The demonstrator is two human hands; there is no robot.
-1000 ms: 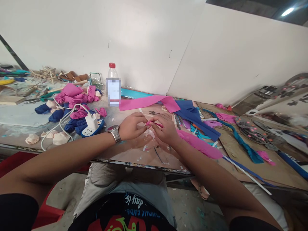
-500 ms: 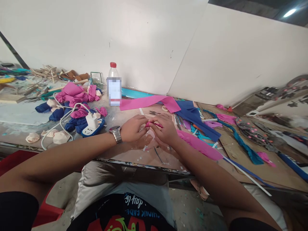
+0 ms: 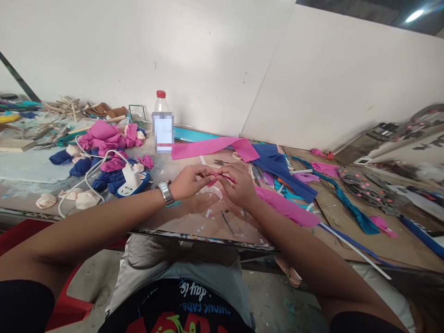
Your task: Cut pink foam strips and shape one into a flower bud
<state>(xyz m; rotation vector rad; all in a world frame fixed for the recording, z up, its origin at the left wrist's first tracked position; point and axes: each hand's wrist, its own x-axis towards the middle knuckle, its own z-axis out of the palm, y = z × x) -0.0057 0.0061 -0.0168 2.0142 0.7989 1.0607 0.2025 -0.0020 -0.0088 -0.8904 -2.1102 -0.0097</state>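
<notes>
My left hand [image 3: 191, 181], with a metal-banded watch [image 3: 166, 192] on its wrist, pinches one end of a small pink crepe paper piece [image 3: 212, 181] between thumb and fingers. Facing it, my right hand [image 3: 240, 186] is closed on the other side of the same piece. Much of the paper is hidden by the fingers. A long crinkled pink crepe paper strip [image 3: 289, 208] runs out from behind my right wrist; whether it joins the held piece I cannot tell. Behind the hands lies a flat pink strip [image 3: 201, 147], beside a roll of tape [image 3: 237, 156].
At left are pink rosettes [image 3: 104, 134], blue ones [image 3: 109, 178], cream ones [image 3: 86, 200] and a power strip [image 3: 133, 187] with a white cable. A red-capped bottle [image 3: 162, 104] stands near the wall. Blue strips [image 3: 282, 171] and cardboard [image 3: 333, 203] lie at right.
My left fingers have shifted slightly on the pink paper, and more of it now shows below the fingertips. Both hands stay at the same spot; the view has moved a little.
</notes>
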